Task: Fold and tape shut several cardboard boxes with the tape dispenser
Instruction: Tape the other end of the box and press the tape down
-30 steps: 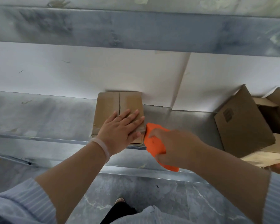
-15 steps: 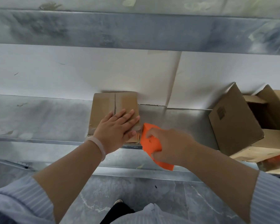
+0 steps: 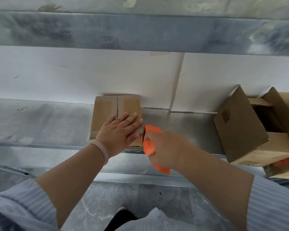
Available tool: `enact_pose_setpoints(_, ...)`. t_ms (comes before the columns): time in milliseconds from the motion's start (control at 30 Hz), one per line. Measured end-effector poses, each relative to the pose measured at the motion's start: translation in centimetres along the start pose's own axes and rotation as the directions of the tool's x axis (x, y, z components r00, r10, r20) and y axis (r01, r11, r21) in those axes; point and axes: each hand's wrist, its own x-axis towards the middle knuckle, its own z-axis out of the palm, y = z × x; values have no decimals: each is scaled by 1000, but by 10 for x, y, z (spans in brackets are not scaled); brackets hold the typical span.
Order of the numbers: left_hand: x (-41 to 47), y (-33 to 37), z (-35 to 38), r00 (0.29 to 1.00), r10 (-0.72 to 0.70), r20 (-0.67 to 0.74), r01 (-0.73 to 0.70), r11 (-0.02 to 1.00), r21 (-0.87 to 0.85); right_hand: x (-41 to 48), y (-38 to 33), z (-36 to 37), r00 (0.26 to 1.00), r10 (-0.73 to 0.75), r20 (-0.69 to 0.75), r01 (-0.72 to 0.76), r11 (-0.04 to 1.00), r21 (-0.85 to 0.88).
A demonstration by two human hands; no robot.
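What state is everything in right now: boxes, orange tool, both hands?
Small box: flaps folded shut, on the metal shelf.
Left hand: flat, pressing the small box's top.
Tape dispenser: held against the small box's near right corner.
Right hand: curled round the tape dispenser.
Large box: tilted, flaps open.

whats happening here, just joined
A person is taping a small cardboard box on a metal shelf. The left hand presses flat on its closed top flaps. The right hand grips an orange tape dispenser held against the box's near right corner. Off to the right, larger boxes sit with their flaps open, not yet taped.
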Motion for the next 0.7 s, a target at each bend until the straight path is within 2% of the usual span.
enact_pose_setpoints(533,3,0,1,1000,3,-7,-3,1000,4,9,8,-1,993,89,72,-102,975,200)
enact_pose_setpoints(700,4,-2,1,1000,-7,-1,7,1000,-24,4,19,-19,985,71,155,-94,985,146)
